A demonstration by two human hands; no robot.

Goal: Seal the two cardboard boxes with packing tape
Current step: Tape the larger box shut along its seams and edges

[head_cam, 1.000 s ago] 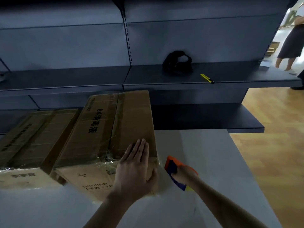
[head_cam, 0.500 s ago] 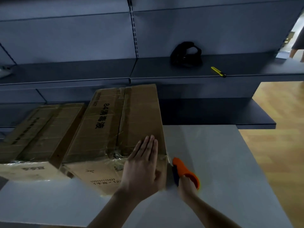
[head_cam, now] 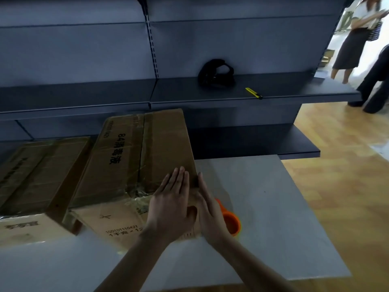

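Two brown cardboard boxes lie side by side on a grey table (head_cam: 273, 218). The right box (head_cam: 130, 157) has black printed characters and clear tape along its centre seam and near end. The left box (head_cam: 31, 171) also shows shiny tape. My left hand (head_cam: 172, 205) lies flat, fingers together, on the right box's near right corner. My right hand (head_cam: 210, 209) presses flat against that box's right side, fingers pointing away from me. The orange tape dispenser (head_cam: 230, 223) sits on the table just right of my right hand, partly hidden by it.
Dark metal shelving (head_cam: 210, 95) stands behind the table, holding a black object (head_cam: 216, 73) and a yellow utility knife (head_cam: 253, 93). Wooden floor (head_cam: 336, 144) lies to the right. Two people (head_cam: 353, 39) stand at the far right.
My right hand let go of the orange dispenser, which now rests on the table, and moved flat against the box's right side. My left hand stayed on the box corner.
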